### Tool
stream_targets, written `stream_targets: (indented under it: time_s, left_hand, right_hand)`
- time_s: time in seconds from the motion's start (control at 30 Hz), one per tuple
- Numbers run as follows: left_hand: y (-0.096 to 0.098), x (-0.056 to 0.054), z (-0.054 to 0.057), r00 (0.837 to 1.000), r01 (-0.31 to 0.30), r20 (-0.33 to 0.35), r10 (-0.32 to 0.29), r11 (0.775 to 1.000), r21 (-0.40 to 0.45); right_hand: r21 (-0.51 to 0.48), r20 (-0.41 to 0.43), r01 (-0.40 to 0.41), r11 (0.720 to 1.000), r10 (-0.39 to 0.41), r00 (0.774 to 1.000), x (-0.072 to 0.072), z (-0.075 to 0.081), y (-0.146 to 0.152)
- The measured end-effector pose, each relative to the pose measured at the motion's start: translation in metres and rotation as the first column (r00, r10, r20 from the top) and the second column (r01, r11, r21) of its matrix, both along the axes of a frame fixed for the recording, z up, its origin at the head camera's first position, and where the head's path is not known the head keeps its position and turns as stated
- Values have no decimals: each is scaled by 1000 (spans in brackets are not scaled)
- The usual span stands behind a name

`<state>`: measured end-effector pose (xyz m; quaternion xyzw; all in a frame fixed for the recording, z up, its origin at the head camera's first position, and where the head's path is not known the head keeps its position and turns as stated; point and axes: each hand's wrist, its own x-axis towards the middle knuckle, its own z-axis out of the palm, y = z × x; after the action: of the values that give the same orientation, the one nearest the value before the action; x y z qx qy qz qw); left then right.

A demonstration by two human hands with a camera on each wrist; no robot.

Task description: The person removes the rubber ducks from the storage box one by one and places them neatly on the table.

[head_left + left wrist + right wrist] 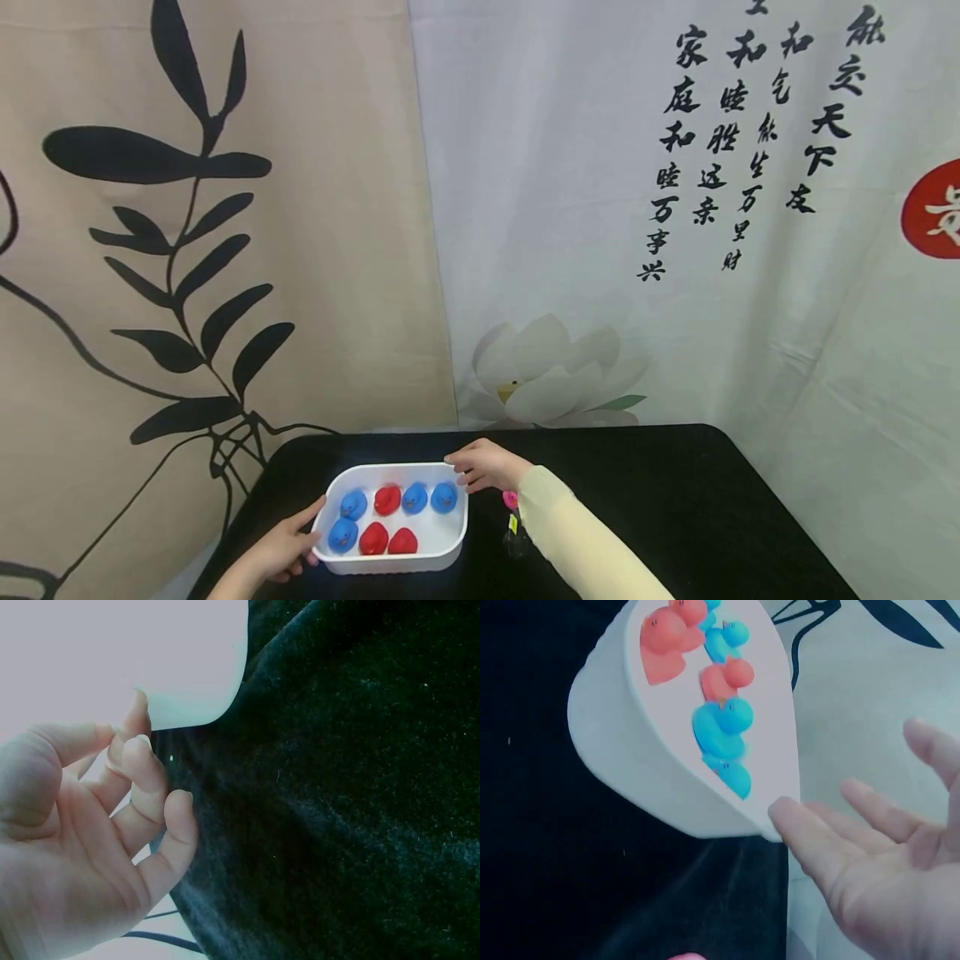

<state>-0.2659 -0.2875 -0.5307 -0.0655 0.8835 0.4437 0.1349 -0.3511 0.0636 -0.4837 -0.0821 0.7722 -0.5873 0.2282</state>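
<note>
Ducks (373,539), four blue and three red, sit loosely grouped inside a white tray (397,564), which is over a black tabletop (637,500). At the tray's left side, toward the near corner, the left hand (287,543) pinches the tray's edge between thumb and bent fingers, while at its far right corner the right hand (489,467) has its fingers spread, one fingertip meeting the rim. Right of the tray, beside the pale sleeve (592,542), lies a small pink object (510,499), and behind the tray hangs a printed curtain (360,250).
</note>
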Motion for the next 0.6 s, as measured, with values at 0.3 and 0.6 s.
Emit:
stream_targets:
  time_s: [0.3,0.6]
  left_hand:
    - [1,2,0,1000,-6,-28,5,1000,-14]
    - [3,3,2,999,-8,-36,7,1000,-15]
  right_hand:
    - [29,51,34,999,-35,998,4,-9,-21]
    - [66,18,133,989,-134,991,18,-15,-48]
